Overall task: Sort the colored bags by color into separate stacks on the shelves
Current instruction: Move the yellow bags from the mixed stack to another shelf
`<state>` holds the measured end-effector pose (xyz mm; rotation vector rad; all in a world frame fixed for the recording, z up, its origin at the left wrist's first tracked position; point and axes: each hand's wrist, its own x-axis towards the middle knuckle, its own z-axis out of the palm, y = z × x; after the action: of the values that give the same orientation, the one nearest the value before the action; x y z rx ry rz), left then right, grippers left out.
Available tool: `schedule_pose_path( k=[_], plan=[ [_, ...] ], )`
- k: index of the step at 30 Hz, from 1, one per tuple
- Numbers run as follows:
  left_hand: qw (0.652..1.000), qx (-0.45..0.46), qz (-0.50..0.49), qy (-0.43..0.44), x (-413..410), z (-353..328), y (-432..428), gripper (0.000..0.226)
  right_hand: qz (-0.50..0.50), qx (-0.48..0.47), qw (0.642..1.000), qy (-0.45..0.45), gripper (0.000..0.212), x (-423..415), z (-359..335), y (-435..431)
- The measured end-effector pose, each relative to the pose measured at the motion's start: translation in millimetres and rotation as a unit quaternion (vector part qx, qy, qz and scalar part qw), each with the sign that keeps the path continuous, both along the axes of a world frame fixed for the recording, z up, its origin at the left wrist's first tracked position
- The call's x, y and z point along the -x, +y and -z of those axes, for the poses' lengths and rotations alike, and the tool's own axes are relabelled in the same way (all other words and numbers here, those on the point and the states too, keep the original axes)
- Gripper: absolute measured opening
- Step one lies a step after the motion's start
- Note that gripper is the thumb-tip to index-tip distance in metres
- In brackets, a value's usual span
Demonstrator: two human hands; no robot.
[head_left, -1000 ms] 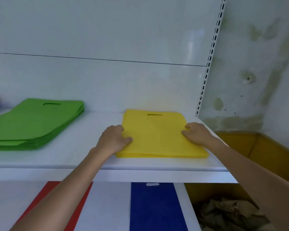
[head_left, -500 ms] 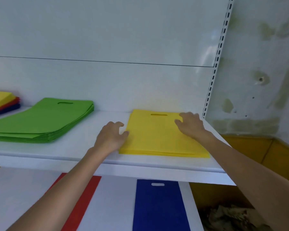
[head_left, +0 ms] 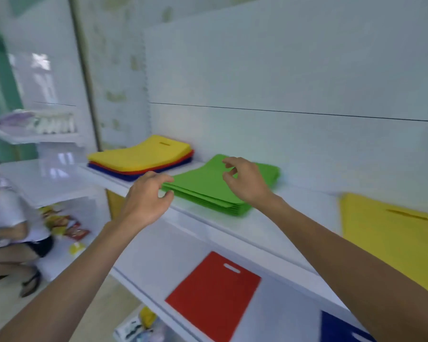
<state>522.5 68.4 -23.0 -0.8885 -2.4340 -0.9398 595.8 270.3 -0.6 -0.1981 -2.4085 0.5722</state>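
Hovering half-curled and empty, the right hand [head_left: 245,185] is held over the green stack [head_left: 203,193]; the left hand's [head_left: 146,196] grip cannot be told.

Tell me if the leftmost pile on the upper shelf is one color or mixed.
Mixed. The leftmost pile has yellow bags on top, with red and blue edges showing beneath.

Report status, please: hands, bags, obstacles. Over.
Left hand, right hand empty, fingers loose, over green stack. Mixed yellow-red-blue pile unsorted, far left. No obstacle seen.
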Motion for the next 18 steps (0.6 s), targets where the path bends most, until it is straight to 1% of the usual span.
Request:
schedule_pose_path(
  k=[4,8,13,18],
  plan=[
    [1.000,0.010,-0.027,0.003,55.3,-2.1,-61.8,0.030,-0.046,0.004,0.999,0.006,0.033,67.7,-1.3,-59.4],
    [0.999,0.021,-0.026,0.007,108.6,-4.9,-101.0,0.032,-0.056,0.020,0.998,0.012,0.035,120.2,-0.7,-96.5],
    [1.000,0.023,0.001,0.014,158.3,-0.8,-123.3,0.032,-0.024,0.042,0.999,0.011,0.036,168.6,5.7,-116.7],
    [0.999,0.020,0.025,0.001,202.2,3.9,-123.5,0.031,-0.013,0.045,0.999,-0.002,0.034,202.0,10.5,-119.6]
  ],
)
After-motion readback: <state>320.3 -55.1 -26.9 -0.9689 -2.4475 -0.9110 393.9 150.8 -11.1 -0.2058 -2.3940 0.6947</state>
